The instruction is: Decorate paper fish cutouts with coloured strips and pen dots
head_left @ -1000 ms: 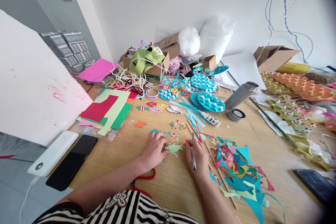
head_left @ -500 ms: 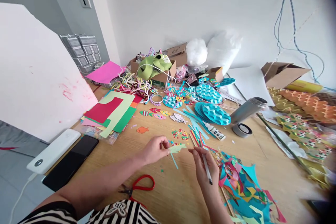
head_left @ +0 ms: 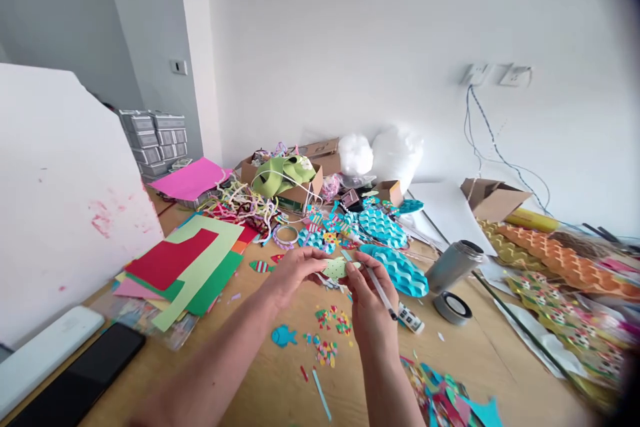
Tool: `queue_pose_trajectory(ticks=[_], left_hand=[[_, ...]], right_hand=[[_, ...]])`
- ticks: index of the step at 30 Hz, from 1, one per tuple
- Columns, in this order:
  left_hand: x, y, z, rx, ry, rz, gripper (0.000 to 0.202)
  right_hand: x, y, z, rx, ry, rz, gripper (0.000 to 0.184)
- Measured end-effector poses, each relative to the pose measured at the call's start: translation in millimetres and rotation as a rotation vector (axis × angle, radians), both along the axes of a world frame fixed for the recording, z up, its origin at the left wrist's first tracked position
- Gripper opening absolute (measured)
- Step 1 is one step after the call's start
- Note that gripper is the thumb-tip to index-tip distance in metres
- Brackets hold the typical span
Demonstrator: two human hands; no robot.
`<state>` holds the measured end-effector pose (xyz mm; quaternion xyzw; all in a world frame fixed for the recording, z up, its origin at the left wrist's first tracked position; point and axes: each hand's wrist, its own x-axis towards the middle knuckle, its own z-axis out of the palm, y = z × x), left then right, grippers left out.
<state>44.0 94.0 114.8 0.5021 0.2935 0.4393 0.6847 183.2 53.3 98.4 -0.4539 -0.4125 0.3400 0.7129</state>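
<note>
Up in front of me, both hands hold a small light green paper cut-out [head_left: 334, 268] with dark dots on it. My left hand [head_left: 295, 271] pinches its left end between thumb and fingers. The right end is gripped by my right hand [head_left: 371, 290], which also keeps a slim white pen [head_left: 381, 292] with a black end between its fingers. Below the hands, a blue paper fish [head_left: 284, 335] lies on the table near loose confetti-like paper bits [head_left: 326, 352]. A striped paper fish [head_left: 261, 267] is just left of my left hand. Other cut-outs behind the hands are partly hidden.
Coloured paper sheets [head_left: 200, 253] and a black phone [head_left: 83, 377] are on the left. To the right stand an open steel flask [head_left: 453, 267] and its lid [head_left: 453, 307], near a glue bottle [head_left: 411, 318]. Paper scraps [head_left: 450, 393] lie front right; blue egg-tray pieces [head_left: 400, 270] sit behind.
Both hands have lifted and come together on the cut-out, which now shows dots. My view has tilted up, and the red-handled scissors left it. A blue fish shows; the orange one is out of sight.
</note>
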Motion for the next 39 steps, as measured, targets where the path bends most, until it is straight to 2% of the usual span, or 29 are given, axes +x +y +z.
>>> queue_pose_trajectory(ticks=[3, 5, 7, 14, 18, 22, 25, 32, 36, 39], left_hand=[[11.2, -4.7, -1.8, -0.064, -0.213, -0.002, 0.032], [19.8, -10.9, -4.1, -0.067, -0.260, -0.021, 0.027], [26.9, -16.8, -5.5, -0.097, -0.293, 0.057, 0.022], [31.4, -16.7, -9.5, -0.298, -0.418, 0.143, 0.020], [27.3, -12.3, -13.1, -0.369, -0.432, 0.205, 0.019], [24.1, -10.4, -12.8, -0.413, -0.452, 0.266, 0.017], [24.1, -10.4, -11.9, -0.433, -0.446, 0.280, 0.020], [22.4, -14.3, -5.7, -0.446, -0.458, 0.232, 0.025], [17.8, -18.1, 1.6, -0.410, -0.445, 0.193, 0.024], [15.7, -19.7, 5.2, -0.391, -0.433, 0.186, 0.022]], right_hand=[[-0.9, 7.2, -0.6, 0.022, 0.030, -0.054, 0.033], [0.2, 8.6, -2.3, 0.031, 0.039, -0.092, 0.034], [1.5, 8.6, -3.7, 0.038, 0.038, -0.119, 0.035], [5.3, 9.7, -4.3, -0.043, -0.137, -0.044, 0.036], [11.4, 10.1, -2.0, -0.047, -0.197, -0.063, 0.037], [17.6, 5.5, 7.1, -0.027, -0.091, -0.197, 0.035], [15.6, -1.2, 15.1, 0.047, -0.023, -0.260, 0.033], [6.9, -16.2, 20.0, 0.125, -0.017, -0.183, 0.024], [10.0, -21.1, 18.0, 0.095, -0.117, -0.118, 0.018], [6.3, -21.2, 15.1, 0.084, -0.135, -0.129, 0.017]])
